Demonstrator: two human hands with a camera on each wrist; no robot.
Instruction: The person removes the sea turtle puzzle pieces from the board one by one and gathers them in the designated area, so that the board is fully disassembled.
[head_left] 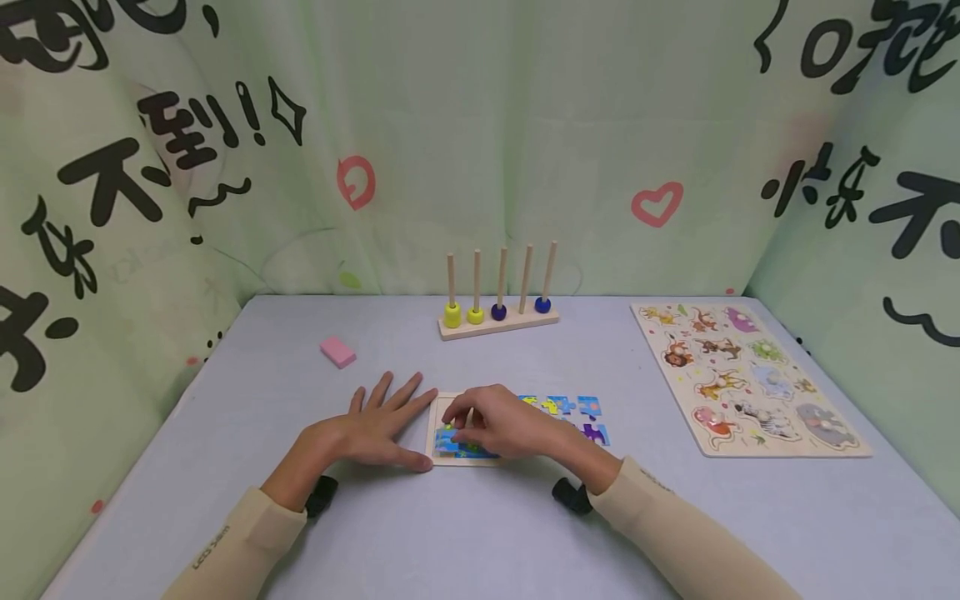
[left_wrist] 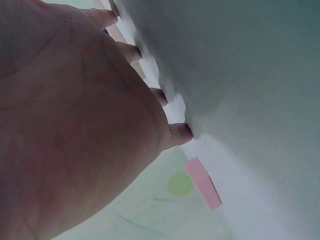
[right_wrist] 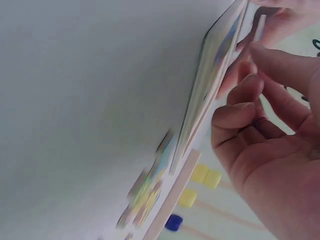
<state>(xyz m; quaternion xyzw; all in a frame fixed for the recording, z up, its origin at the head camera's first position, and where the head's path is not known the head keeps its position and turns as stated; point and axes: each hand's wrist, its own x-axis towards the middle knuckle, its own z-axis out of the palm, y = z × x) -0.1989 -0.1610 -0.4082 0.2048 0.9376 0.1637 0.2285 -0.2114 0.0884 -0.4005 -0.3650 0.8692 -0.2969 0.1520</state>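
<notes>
A small wooden jigsaw tray [head_left: 468,462] lies on the table, with blue and green pieces showing in its lower left part. My left hand [head_left: 378,429] rests beside the tray's left side, fingers spread, its thumb at the lower left corner. Over the tray, my right hand [head_left: 510,421] pinches a thin puzzle piece [right_wrist: 260,27] between thumb and finger; the right wrist view shows it edge-on. Loose puzzle pieces [head_left: 589,406], mostly blue with yellow and purple, lie right of the tray. The right hand hides much of the tray.
Behind the tray stands a wooden peg stand [head_left: 517,320] with yellow and blue beads. A pink block [head_left: 338,352] lies at the left back. At the right is a large animal puzzle board [head_left: 738,383]. Pale green curtains [head_left: 450,150] enclose the table's back and sides.
</notes>
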